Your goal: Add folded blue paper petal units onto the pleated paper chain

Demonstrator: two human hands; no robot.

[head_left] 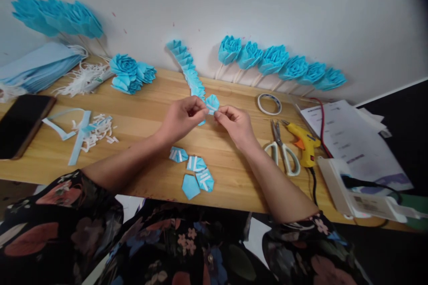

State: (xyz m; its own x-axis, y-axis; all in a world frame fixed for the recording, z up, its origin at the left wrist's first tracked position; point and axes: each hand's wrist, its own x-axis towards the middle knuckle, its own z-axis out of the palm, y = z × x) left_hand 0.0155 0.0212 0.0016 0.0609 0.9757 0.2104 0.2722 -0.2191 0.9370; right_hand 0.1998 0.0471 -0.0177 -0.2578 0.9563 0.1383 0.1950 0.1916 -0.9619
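A folded blue petal (pixel 212 103) with a white strip across it is held up between my two hands, above the middle of the table. My left hand (pixel 180 118) pinches its left side with thumb and fingers. At its lower right edge, the fingertips of my right hand (pixel 236 125) are closed on it. Just behind runs a row of overlapping folded petals (pixel 187 69), partly hidden by my left hand. Nearer to me lie several more folded petals (pixel 195 163), most with white strips on them and one plain petal (pixel 191 186).
Scissors (pixel 282 149), a yellow glue gun (pixel 306 142), a tape roll (pixel 269 104) and a power strip (pixel 344 191) lie right. Blue flowers on sticks (pixel 274 59) lean on the wall. Left are a phone (pixel 25 124), face masks (pixel 43 67), offcuts (pixel 98 131) and loose flowers (pixel 129 73).
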